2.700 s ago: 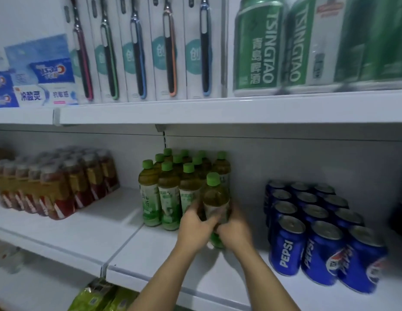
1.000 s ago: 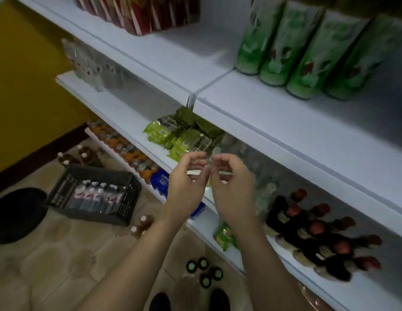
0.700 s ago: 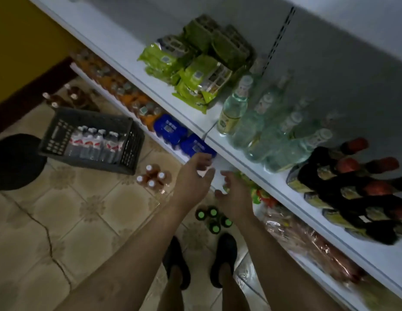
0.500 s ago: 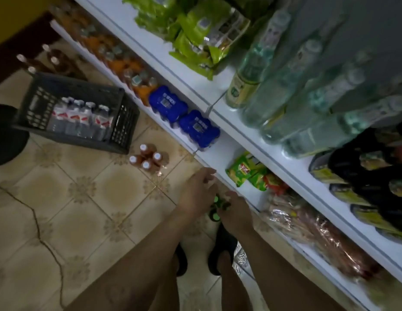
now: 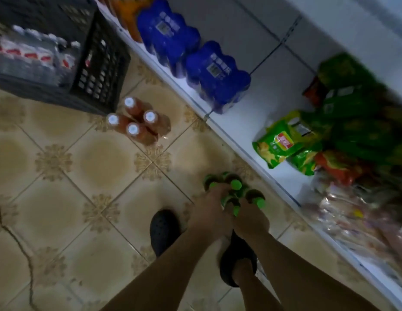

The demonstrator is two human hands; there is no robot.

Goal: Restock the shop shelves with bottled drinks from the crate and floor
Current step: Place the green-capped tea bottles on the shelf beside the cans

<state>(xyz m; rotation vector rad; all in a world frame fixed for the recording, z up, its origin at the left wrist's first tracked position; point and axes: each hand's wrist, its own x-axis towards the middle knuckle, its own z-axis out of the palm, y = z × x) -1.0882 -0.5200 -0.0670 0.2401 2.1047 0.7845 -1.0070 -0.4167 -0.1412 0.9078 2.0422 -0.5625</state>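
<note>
Black crate (image 5: 101, 63), far left, holds red-label btls (image 5: 38, 55). Green-cap btls (image 5: 236, 184) look dark, blurry; left hand (image 5: 210, 212) & right hand (image 5: 249, 221) grip necks.

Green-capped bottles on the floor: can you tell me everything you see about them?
The green-capped bottles are a tight cluster standing upright on the tiled floor beside the bottom shelf, just ahead of dark shoes. They look dark, probably plastic, with bright green caps; labels are too blurred to read. The left hand and right hand both grip their necks, caps poking out between fingers.
</note>
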